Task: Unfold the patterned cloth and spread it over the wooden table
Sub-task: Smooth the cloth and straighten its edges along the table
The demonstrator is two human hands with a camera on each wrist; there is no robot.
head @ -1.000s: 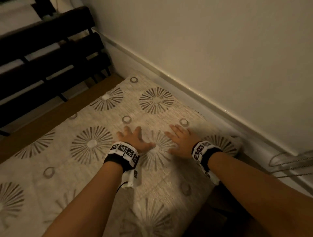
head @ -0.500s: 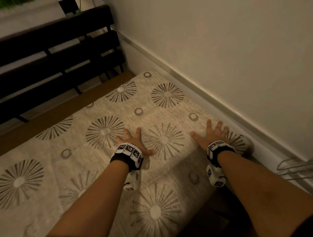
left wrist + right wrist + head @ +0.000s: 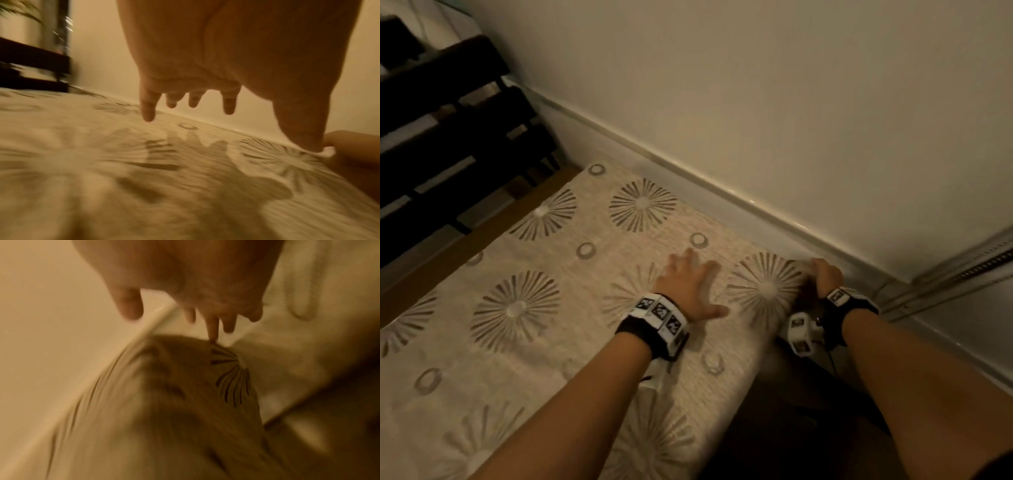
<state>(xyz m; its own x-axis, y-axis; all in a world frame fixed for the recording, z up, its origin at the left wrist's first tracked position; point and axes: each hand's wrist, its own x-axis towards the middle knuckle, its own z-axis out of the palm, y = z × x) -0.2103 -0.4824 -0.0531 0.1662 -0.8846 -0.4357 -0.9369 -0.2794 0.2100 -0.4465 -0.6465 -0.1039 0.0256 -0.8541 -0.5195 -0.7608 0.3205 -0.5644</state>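
The beige patterned cloth with brown sunburst motifs lies spread over the wooden table, of which only a bare strip shows at the far left edge. My left hand lies flat on the cloth with its fingers spread; in the left wrist view the left hand hovers low over the cloth. My right hand is at the cloth's far right corner by the wall. In the blurred right wrist view the right hand has straight fingers, one tip touching the cloth at that corner.
A pale wall with a light moulding runs right behind the table. A dark slatted chair or bench stands at the far left end. A rail or cable runs along the wall at the right. Dark floor lies below the table's right end.
My right hand has slid right from the middle of the cloth to its far right corner. The left hand stays flat and has shifted slightly right.
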